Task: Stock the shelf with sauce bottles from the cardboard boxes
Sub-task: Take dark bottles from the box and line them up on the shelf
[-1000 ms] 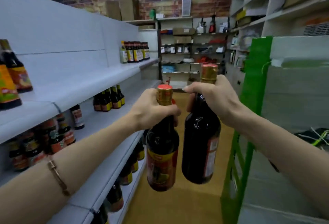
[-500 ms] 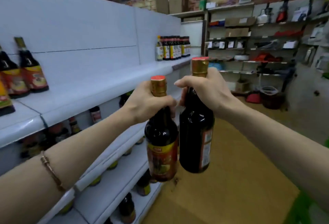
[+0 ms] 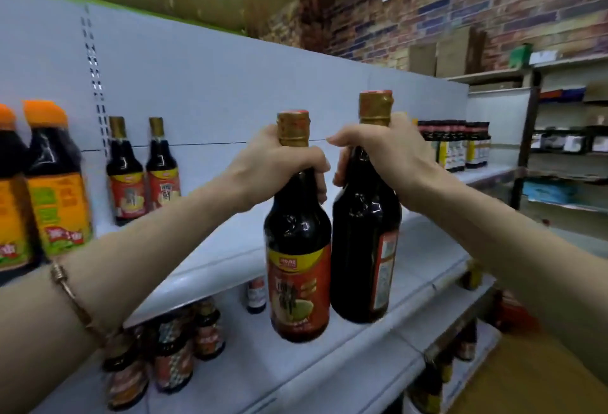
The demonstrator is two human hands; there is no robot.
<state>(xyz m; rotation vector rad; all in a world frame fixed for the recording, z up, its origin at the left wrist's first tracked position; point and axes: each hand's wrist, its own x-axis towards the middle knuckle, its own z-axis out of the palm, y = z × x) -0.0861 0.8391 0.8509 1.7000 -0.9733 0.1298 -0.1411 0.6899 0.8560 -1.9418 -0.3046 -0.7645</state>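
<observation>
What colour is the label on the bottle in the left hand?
Mostly red with a yellow band on top, seen in the head view on the bottle in the left hand.

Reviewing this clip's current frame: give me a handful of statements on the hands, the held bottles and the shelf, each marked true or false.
1. Each hand holds one dark sauce bottle by its neck. True: the left hand grips the left bottle, the right hand grips the right bottle.
2. The held bottles already stand on the shelf. False: both hang in the air in front of the upper shelf.
3. The left bottle's red and yellow front label faces the camera. True.
4. The right bottle has lost its cap. False: a gold cap is still on it.
5. Two matching bottles stand on the upper shelf against the back panel. True.
</observation>
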